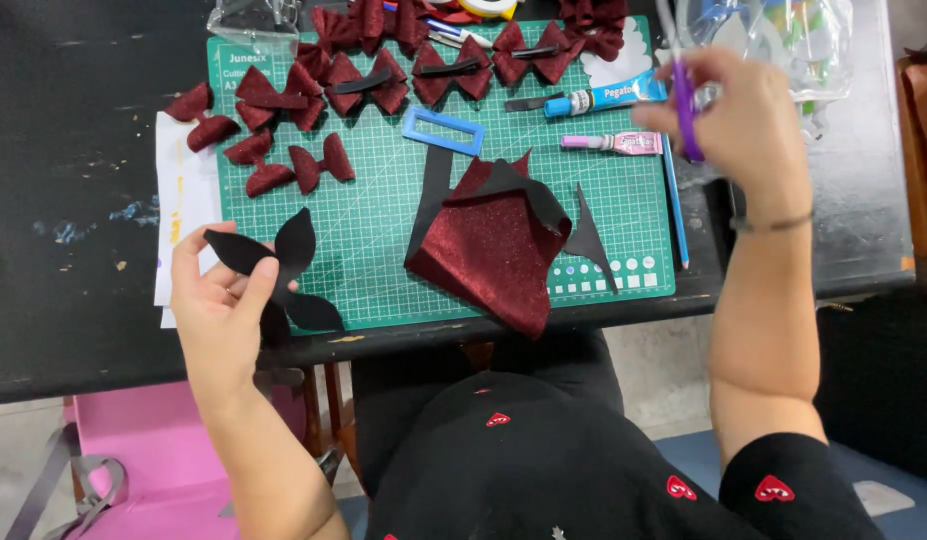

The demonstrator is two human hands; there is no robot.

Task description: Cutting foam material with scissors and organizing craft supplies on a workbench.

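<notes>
Pinching the black bow-shaped cutout (283, 268) in the left hand (218, 320), lower left. Gripping purple-handled scissors (686, 110) in the right hand (748, 120), upper right. Best keeping the cutout flat, fingers off the edges.

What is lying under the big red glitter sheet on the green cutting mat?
A black sheet sticks out beneath the red glitter sheet, with the green cutting mat below. Anything else underneath is covered.

Black top with red hearts, thin wrist bracelet, perhaps a ring
</notes>
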